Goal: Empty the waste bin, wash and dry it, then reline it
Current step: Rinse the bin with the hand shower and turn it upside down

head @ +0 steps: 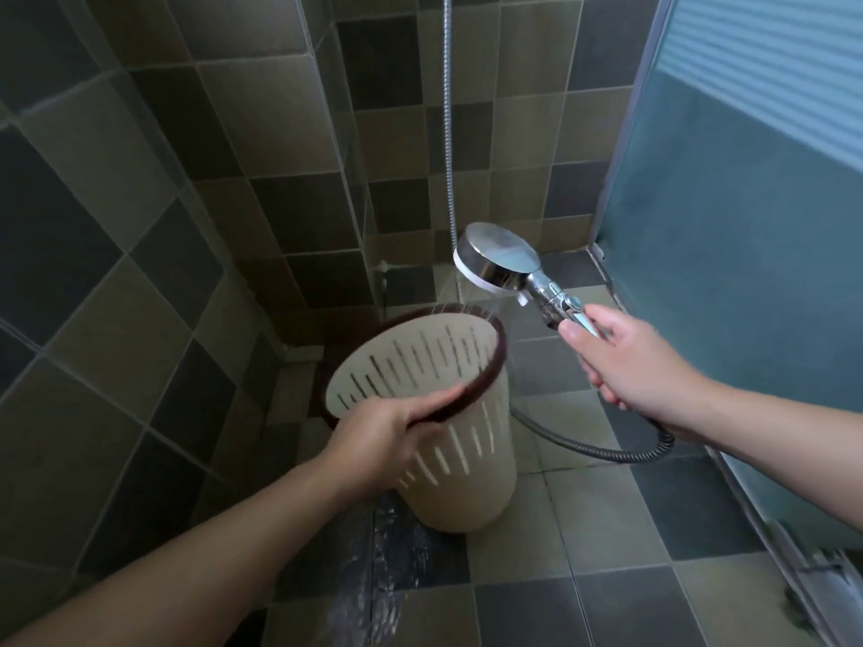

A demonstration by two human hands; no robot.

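One slotted waste bin (448,441). One chrome shower head (497,261), one metal hose (593,452). Two bare hands: left hand (387,441), right hand (630,361).

Tiled floor (583,544) — wet, puddled

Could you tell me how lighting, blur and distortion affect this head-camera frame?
Head view: dim, soft light; tile lines bow from the wide-angle lens; glare on the chrome shower head; the spray is streaked; slight motion blur where the left hand grips the bin.
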